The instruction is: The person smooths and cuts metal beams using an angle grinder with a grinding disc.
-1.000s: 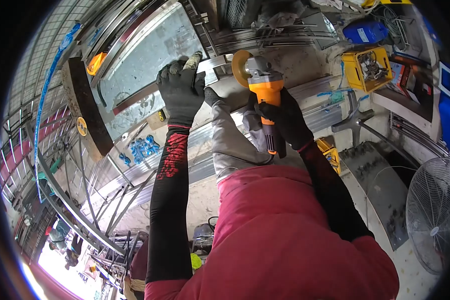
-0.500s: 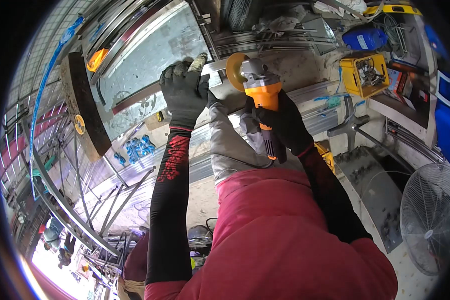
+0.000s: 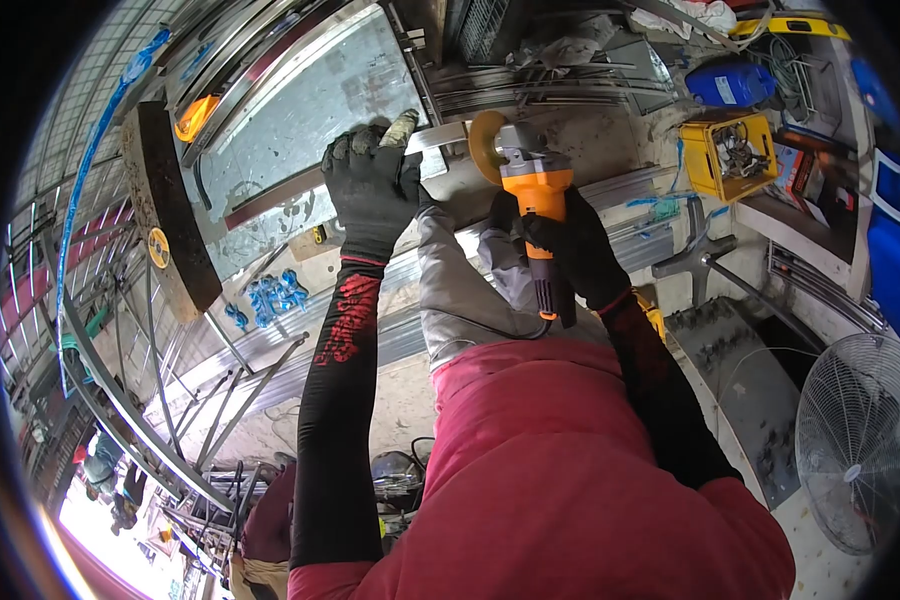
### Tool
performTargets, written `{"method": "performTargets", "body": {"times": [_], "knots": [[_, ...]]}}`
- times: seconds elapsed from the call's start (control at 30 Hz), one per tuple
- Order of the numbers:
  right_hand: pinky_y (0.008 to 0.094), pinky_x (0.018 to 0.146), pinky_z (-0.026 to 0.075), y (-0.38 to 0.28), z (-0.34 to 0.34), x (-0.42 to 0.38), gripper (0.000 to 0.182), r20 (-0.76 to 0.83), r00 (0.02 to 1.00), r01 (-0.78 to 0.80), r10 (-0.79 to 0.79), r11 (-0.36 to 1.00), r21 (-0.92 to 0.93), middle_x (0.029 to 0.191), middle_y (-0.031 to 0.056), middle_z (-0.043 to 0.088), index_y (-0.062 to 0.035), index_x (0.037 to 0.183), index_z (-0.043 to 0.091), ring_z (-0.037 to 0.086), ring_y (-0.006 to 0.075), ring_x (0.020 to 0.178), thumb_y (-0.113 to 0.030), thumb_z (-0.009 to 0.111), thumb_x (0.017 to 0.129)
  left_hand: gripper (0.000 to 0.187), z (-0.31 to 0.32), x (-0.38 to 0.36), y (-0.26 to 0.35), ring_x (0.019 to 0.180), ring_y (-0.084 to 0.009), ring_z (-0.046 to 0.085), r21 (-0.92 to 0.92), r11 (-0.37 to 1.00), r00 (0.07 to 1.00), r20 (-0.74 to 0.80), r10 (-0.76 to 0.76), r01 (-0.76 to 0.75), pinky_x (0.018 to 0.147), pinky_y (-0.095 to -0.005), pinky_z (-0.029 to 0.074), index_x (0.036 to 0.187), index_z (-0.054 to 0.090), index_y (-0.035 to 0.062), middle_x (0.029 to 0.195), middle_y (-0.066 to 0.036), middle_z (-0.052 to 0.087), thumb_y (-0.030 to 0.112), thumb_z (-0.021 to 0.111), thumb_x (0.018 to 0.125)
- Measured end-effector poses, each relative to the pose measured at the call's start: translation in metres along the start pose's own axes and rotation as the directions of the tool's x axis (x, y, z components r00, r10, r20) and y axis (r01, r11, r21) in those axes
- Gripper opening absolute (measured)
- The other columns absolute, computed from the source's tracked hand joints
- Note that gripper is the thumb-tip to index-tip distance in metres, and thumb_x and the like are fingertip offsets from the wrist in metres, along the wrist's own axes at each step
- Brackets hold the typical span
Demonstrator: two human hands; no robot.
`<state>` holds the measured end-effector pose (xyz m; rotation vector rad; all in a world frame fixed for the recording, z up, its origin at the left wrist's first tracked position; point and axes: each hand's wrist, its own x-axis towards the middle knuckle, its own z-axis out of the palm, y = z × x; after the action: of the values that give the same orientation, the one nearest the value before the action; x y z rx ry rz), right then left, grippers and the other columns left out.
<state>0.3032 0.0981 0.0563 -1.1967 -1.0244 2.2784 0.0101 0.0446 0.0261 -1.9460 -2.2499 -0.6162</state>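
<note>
My right hand (image 3: 570, 245), in a dark glove, grips the body of an orange and grey angle grinder (image 3: 536, 185). The grinder's tan disc (image 3: 487, 147) stands at the right end of a flat metal bar (image 3: 440, 137). My left hand (image 3: 373, 190), gloved in black and grey, is closed over that bar, with its worn fingertips at the far edge. To the left of the hand, the bar runs across a grey metal sheet (image 3: 315, 105). The grinder's dark cable hangs from its rear end near my lap.
A dark heavy beam (image 3: 165, 215) with a yellow disc lies left. On the right are a yellow crate (image 3: 725, 158) of metal parts, a blue container (image 3: 730, 82), a metal stand (image 3: 698, 255) and a fan (image 3: 858, 445). Another person (image 3: 270, 520) is at the lower left.
The grinder and my right hand have shifted slightly to the right, and the disc sits farther toward the bar's right end. My left hand keeps nearly the same place on the bar.
</note>
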Motion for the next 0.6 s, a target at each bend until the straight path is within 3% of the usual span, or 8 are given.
{"method": "performTargets", "body": {"times": [0.3, 0.6], "knots": [[0.0314, 0.077, 0.061, -0.006, 0.02, 0.001, 0.05, -0.009, 0.996, 0.09, -0.094, 0.974, -0.208, 0.104, 0.0056, 0.071, -0.0047, 0.139, 0.054, 0.072, 0.013, 0.087, -0.01, 0.079, 0.096, 0.048, 0.001, 0.002, 0.0, 0.12, -0.0331, 0.064, -0.03, 1.0, 1.0, -0.028, 0.007, -0.008, 0.11, -0.0503, 0.045, 0.141, 0.073, 0.0234, 0.128, -0.011, 0.07, 0.03, 0.068, 0.094], [0.0323, 0.078, 0.061, 0.001, 0.002, 0.004, 0.045, -0.034, 0.999, 0.009, -0.012, 0.996, -0.087, 0.104, 0.0046, 0.071, -0.0049, 0.135, 0.057, 0.072, 0.0138, 0.086, -0.014, 0.079, 0.096, 0.048, 0.002, 0.0, -0.002, 0.122, -0.0326, 0.063, -0.026, 1.0, 0.999, -0.032, 0.009, -0.01, 0.112, -0.0501, 0.044, 0.141, 0.074, 0.0225, 0.13, -0.01, 0.07, 0.033, 0.067, 0.094]]}}
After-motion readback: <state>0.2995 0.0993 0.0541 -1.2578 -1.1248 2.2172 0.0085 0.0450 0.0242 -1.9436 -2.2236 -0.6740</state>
